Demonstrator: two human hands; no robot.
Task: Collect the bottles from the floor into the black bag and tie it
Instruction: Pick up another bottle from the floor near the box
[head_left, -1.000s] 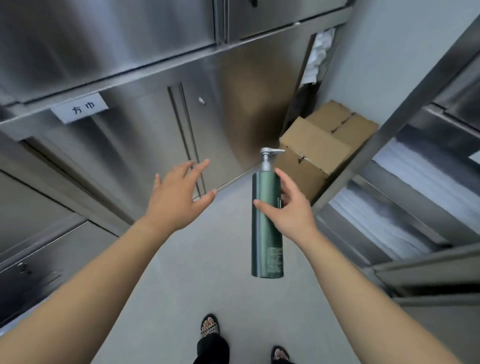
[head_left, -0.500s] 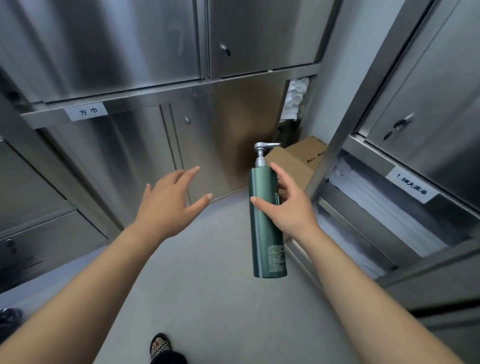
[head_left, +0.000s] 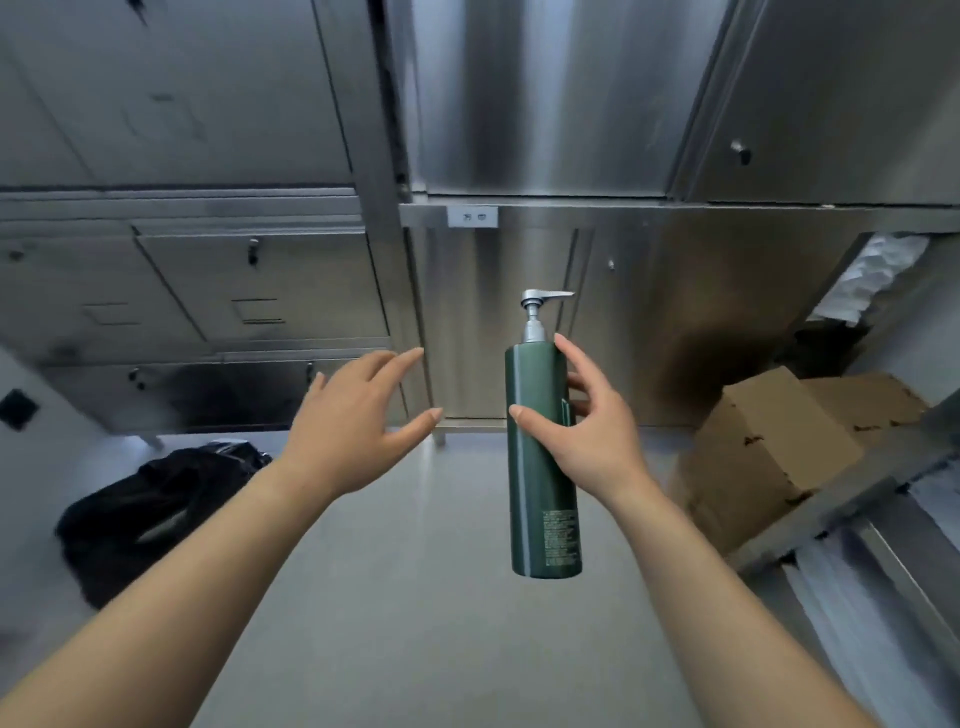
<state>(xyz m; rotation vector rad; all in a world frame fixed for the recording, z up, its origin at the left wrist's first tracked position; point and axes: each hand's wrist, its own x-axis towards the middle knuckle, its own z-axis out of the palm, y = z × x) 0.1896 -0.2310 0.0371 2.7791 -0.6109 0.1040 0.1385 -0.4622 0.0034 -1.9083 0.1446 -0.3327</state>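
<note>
The right hand (head_left: 587, 441) pinches a tall green pump bottle (head_left: 543, 467) upright above the grey floor (head_left: 441, 597), thumb on its front and fingers curled behind, while the left hand (head_left: 353, 431) hangs beside it with fingers spread and nothing in it. The black bag (head_left: 150, 509) lies crumpled on the floor at the left, blurred, so what it holds cannot be made out. A cardboard box (head_left: 769, 457) at the right seems closed, partly hidden by a shelf rail (head_left: 841, 504).
</note>
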